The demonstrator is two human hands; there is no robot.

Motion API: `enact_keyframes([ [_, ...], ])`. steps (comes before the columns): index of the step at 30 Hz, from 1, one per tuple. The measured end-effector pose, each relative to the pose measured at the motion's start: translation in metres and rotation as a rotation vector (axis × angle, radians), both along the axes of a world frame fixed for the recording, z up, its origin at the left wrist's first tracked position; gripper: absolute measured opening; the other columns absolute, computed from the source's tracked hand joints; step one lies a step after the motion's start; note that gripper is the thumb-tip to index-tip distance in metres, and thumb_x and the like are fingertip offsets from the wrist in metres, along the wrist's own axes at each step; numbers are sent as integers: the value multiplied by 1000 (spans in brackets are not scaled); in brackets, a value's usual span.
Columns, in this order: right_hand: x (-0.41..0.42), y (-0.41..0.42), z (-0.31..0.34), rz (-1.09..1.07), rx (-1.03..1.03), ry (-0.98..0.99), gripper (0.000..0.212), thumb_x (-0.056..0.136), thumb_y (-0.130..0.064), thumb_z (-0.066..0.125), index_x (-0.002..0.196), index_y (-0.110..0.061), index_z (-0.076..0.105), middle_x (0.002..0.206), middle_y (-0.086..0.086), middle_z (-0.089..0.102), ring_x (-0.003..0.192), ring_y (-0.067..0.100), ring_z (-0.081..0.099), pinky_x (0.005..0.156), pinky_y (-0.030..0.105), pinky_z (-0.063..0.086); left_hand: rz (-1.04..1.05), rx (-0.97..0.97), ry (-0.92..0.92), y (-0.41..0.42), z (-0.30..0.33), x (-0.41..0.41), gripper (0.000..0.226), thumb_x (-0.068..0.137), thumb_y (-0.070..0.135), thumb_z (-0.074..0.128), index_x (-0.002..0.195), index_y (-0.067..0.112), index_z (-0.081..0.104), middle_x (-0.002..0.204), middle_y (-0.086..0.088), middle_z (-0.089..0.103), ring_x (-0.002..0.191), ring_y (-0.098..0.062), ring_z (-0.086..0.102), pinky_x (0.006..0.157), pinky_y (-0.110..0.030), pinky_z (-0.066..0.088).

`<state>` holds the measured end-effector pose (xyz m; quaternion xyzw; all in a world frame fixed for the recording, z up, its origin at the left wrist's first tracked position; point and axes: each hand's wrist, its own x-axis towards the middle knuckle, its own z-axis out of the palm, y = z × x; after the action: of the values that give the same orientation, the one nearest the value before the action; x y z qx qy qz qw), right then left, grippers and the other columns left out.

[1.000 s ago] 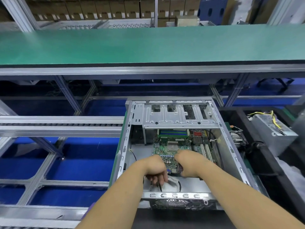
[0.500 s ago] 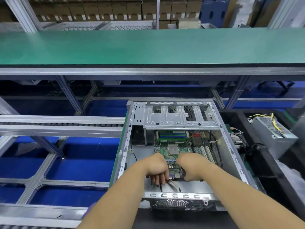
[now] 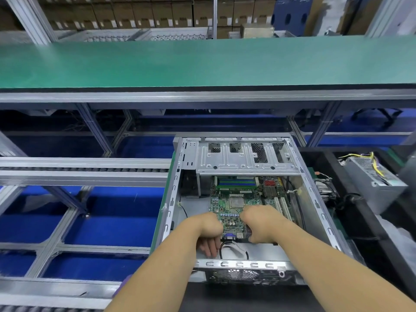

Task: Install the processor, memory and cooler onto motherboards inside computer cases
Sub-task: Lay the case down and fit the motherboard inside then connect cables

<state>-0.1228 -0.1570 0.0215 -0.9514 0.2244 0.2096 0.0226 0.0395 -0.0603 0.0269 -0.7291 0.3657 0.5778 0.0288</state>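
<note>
Inside the open computer case (image 3: 315, 206), both hands press down at the motherboard's (image 3: 227, 208) near edge: left hand (image 3: 208, 233) fingers curled beside a black cable (image 3: 225, 245), right hand (image 3: 262, 224) clenched; what either grips is hidden. Bare case floor lies left.

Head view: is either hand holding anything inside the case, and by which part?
Cannot be told. Both hands, left hand and right hand, curl down at the motherboard's near edge, but their fingertips and any grip are hidden.
</note>
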Motion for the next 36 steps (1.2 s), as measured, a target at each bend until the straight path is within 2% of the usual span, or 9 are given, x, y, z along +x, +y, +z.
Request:
enact_keyframes([
  [3,-1,0,1,-3,6,-1,22,82,-24,70,90,-18,51,99,4,57,85,24,57,66,32,40,66,69,12,-1,5,-2,40,89,6,37,108,-5,70,90,-11,75,57,-15,69,41,-19,47],
  [5,-1,0,2,-8,13,-7,22,82,-24,70,89,-19,50,99,4,56,84,23,55,66,32,40,104,81,46,-1,9,-2,39,90,7,39,113,-3,69,96,-11,75,64,-14,69,43,-18,46],
  [11,-1,1,4,-18,29,-7,25,81,-24,72,88,-19,49,98,3,55,82,23,53,66,32,39,112,-2,126,4,19,0,41,78,2,35,103,3,68,84,-12,74,47,-13,58,38,-18,38],
  [15,-2,1,4,-18,64,12,27,80,-23,75,85,-19,49,97,3,56,82,22,54,64,31,41,41,-125,102,4,14,-2,33,79,-5,41,74,6,72,64,-8,69,46,-15,61,39,-20,38],
  [17,-2,1,2,-7,67,19,26,80,-24,76,86,-18,52,97,3,57,82,22,55,65,32,43,8,-176,95,3,11,-3,31,79,-6,44,68,5,71,54,-7,65,42,-17,61,39,-21,40],
  [22,-2,1,2,18,54,10,25,80,-27,75,94,-16,57,95,3,57,84,23,57,66,34,48,-60,-251,105,2,7,-4,26,77,-5,49,68,3,71,50,-7,64,36,-17,57,41,-23,43],
  [27,0,4,6,24,52,-20,27,80,-30,75,93,-16,55,96,3,56,81,23,54,66,33,43,-70,-268,101,1,6,-3,22,77,-3,53,67,5,72,50,-7,64,35,-18,55,43,-23,43],
  [33,2,16,15,96,96,136,27,80,-29,79,89,-10,62,88,8,65,70,23,57,61,36,52,-72,-273,116,0,5,-4,20,74,-3,55,68,3,73,58,-9,68,37,-18,55,46,-25,44],
  [36,2,19,17,123,139,215,29,79,-23,80,78,-14,53,76,3,57,64,21,51,52,32,43,-80,-280,113,0,5,-3,21,74,-2,55,68,2,74,51,-8,64,36,-18,54,46,-25,44],
])
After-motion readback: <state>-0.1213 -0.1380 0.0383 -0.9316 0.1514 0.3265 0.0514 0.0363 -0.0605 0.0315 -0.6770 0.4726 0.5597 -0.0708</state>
